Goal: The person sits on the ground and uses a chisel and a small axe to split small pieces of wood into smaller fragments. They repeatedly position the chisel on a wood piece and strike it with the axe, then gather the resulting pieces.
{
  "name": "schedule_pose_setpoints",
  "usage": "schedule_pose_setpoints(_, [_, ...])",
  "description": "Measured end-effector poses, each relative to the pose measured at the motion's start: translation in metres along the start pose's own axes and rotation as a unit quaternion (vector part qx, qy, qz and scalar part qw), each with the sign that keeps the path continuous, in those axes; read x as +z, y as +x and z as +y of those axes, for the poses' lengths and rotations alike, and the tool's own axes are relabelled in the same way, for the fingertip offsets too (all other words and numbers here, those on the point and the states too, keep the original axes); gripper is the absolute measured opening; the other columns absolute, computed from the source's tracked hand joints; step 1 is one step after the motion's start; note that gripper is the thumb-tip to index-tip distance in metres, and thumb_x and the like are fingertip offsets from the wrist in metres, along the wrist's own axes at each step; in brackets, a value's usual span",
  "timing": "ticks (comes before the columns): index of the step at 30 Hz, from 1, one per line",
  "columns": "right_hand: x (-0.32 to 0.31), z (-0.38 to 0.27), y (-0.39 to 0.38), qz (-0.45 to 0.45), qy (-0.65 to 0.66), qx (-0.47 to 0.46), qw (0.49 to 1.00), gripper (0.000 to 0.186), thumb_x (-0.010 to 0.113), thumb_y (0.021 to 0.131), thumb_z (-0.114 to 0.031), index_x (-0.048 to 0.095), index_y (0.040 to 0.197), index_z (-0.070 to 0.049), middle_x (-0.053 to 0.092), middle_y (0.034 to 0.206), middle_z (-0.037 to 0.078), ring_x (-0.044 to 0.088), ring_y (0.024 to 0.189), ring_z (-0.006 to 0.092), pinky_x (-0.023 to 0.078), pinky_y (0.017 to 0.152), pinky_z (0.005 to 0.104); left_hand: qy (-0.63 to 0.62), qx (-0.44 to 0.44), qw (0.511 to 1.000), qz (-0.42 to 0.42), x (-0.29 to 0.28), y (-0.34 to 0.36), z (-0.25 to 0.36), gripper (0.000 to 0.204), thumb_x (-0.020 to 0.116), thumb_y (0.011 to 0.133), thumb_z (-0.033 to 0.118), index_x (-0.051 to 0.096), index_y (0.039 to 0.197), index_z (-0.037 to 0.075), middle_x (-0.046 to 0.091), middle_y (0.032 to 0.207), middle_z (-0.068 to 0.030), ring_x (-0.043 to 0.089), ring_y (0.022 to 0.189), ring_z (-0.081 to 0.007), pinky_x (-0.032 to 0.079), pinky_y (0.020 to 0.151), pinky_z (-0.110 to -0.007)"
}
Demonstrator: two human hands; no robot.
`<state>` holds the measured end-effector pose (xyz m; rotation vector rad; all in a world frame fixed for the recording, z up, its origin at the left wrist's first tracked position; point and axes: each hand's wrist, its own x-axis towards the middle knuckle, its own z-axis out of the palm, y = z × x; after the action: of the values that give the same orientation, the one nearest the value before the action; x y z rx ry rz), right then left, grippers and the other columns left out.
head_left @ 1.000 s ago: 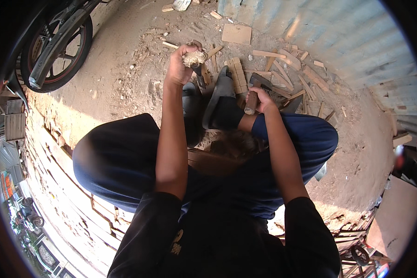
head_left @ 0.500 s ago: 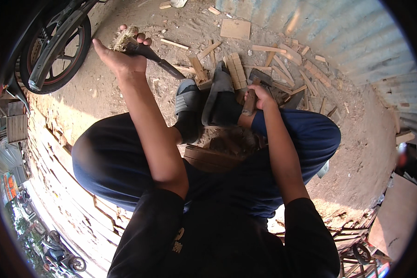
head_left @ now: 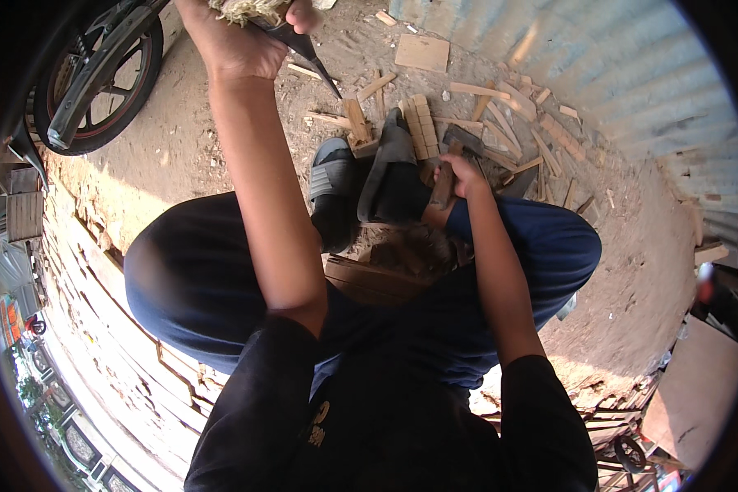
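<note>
Item: dark tapered tool (head_left: 301,49), frayed fibrous butt; best gripped firmly, point angled clear of my sandalled feet (head_left: 334,166). Position: grasped in my left fingers (head_left: 303,16), tip projecting well past them. Item: hammer (head_left: 443,190), handle clasped in my right fingers (head_left: 459,168), head just beyond; best kept steady.

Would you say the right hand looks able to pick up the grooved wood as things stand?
Probably not right away: the right hand grips a hammer, though the grooved wood lies close by, beside the right sandal.
</note>
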<state>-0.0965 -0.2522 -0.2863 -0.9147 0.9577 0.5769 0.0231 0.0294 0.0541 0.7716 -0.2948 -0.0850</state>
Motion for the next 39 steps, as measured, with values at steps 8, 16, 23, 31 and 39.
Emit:
schedule_pose_setpoints(8, [0.000, 0.002, -0.003, 0.013, -0.024, -0.021, 0.999, 0.016, 0.057, 0.088, -0.019, 0.050, 0.095, -0.007, 0.056, 0.072, 0.008, 0.056, 0.063, 0.0209, 0.051, 0.063, 0.0346, -0.083, -0.122, 0.981, -0.127, -0.021, 0.020, -0.020, 0.074, 0.029, 0.086, 0.072, 0.062, 0.077, 0.007, 0.050, 0.048, -0.0053, 0.040, 0.032, -0.0202, 0.029, 0.033, -0.030])
schedule_pose_setpoints(16, [0.001, 0.002, -0.003, 0.006, -0.025, -0.023, 0.999, 0.017, 0.056, 0.089, -0.020, 0.049, 0.096, -0.006, 0.055, 0.071, 0.008, 0.056, 0.063, 0.0210, 0.050, 0.063, 0.0346, -0.075, -0.153, 0.979, -0.109, -0.031, 0.022, -0.026, 0.083, 0.029, 0.081, 0.078, 0.065, 0.083, 0.004, 0.052, 0.051, -0.0074, 0.040, 0.035, -0.0199, 0.029, 0.035, -0.029])
schedule_pose_setpoints(23, [-0.001, 0.001, -0.005, 0.008, -0.022, -0.033, 0.999, 0.019, 0.057, 0.088, -0.020, 0.050, 0.097, -0.005, 0.056, 0.074, 0.009, 0.057, 0.064, 0.0206, 0.051, 0.063, 0.0341, 0.083, 0.081, 0.991, -0.065, -0.036, -0.003, -0.059, 0.074, 0.043, 0.080, 0.075, 0.056, 0.111, 0.008, 0.047, 0.057, -0.0023, 0.039, 0.044, -0.0119, 0.030, 0.040, -0.024])
schedule_pose_setpoints(31, [0.000, -0.015, -0.010, -0.042, 0.111, -0.020, 0.993, 0.014, 0.056, 0.086, -0.014, 0.054, 0.089, -0.001, 0.059, 0.075, 0.009, 0.060, 0.068, 0.0209, 0.053, 0.064, 0.0346, 0.383, 0.065, 0.921, 0.029, -0.010, -0.014, -0.066, 0.025, 0.074, 0.079, 0.022, 0.059, 0.088, 0.005, 0.049, 0.059, 0.0031, 0.042, 0.046, -0.0062, 0.031, 0.043, -0.021])
schedule_pose_setpoints(39, [-0.007, -0.008, -0.002, -0.054, 0.136, -0.051, 0.988, 0.008, 0.057, 0.082, -0.007, 0.051, 0.079, -0.003, 0.049, 0.065, 0.004, 0.047, 0.054, 0.0153, 0.047, 0.053, 0.0279, 0.435, 0.114, 0.891, 0.064, -0.008, -0.019, -0.084, 0.027, 0.070, 0.078, 0.022, 0.061, 0.084, -0.002, 0.059, 0.070, -0.0040, 0.051, 0.062, -0.0143, 0.041, 0.058, -0.030])
